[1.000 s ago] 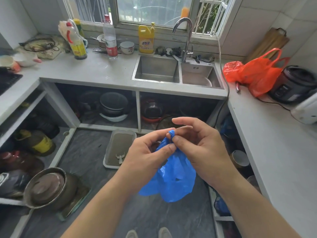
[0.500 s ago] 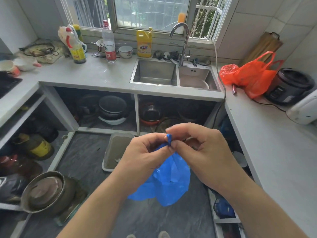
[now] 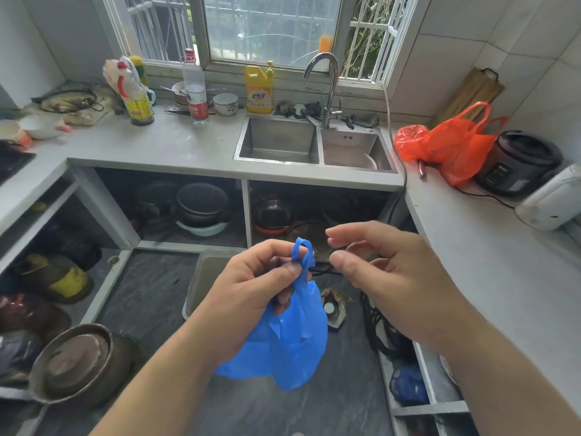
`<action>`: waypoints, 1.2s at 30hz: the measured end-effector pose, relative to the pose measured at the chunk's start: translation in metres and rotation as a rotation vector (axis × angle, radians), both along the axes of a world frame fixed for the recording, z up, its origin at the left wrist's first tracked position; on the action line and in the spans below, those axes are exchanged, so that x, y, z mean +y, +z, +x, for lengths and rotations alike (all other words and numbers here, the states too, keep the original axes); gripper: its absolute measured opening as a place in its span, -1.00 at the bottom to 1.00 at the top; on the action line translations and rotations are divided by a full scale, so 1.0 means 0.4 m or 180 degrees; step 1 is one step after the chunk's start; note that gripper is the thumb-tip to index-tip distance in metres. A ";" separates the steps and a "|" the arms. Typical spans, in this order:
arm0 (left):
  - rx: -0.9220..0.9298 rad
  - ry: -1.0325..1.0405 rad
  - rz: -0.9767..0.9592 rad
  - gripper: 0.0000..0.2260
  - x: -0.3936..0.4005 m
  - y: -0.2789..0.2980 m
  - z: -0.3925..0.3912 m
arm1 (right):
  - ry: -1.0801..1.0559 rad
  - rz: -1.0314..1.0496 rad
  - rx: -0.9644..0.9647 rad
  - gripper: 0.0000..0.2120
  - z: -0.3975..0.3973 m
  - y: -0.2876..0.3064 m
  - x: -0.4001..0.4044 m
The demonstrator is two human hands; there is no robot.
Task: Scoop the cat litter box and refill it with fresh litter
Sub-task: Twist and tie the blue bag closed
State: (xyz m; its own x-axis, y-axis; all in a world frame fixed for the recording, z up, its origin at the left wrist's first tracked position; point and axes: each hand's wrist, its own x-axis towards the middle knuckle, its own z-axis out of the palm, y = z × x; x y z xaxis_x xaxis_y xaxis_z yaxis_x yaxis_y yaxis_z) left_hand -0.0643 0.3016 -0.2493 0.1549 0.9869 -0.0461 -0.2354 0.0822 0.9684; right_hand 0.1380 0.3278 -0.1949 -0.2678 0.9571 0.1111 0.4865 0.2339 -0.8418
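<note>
Currently: left hand (image 3: 251, 291) pinches neck of blue bag (image 3: 283, 341) below knotted handles, grip closed, bag hanging above floor to keep contents sealed. Right hand (image 3: 386, 278) beside knot, fingers loose, holding nothing. Litter box (image 3: 201, 278) on floor behind left hand, partly hidden; refill judged pending.

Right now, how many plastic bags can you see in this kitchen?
2. A blue plastic bag with a knotted top hangs from the left hand above the floor. An orange plastic bag sits on the right-hand grey counter. Others may be hidden in the shelves.
</note>
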 end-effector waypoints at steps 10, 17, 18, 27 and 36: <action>-0.0260 -0.0139 -0.0273 -0.90 -0.012 0.019 0.028 | 0.0208 -0.0314 0.0320 -0.92 -0.015 -0.042 -0.020; -0.0576 0.0165 -0.0526 -0.92 -0.019 0.024 0.038 | 0.0273 -0.0917 0.1118 -0.91 0.025 -0.061 -0.040; -0.0643 0.0148 -0.0545 -0.90 -0.019 0.028 0.040 | 0.0468 -0.1038 0.1176 -0.91 0.031 -0.062 -0.044; -0.0815 -0.0258 -0.0499 -0.87 -0.043 0.053 0.069 | 0.0835 -0.0976 0.0586 -0.83 0.044 -0.096 -0.067; 0.0464 -0.0104 0.0070 -0.75 -0.058 0.047 0.107 | 0.0373 -0.0589 0.0053 -0.77 0.076 -0.093 -0.066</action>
State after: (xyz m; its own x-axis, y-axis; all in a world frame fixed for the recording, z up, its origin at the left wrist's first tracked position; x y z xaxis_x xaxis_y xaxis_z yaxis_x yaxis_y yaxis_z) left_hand -0.0215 0.2785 -0.2307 0.1802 0.9824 -0.0488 -0.0898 0.0658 0.9938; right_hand 0.1684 0.3013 -0.2322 -0.3781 0.9239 -0.0581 0.4508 0.1289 -0.8833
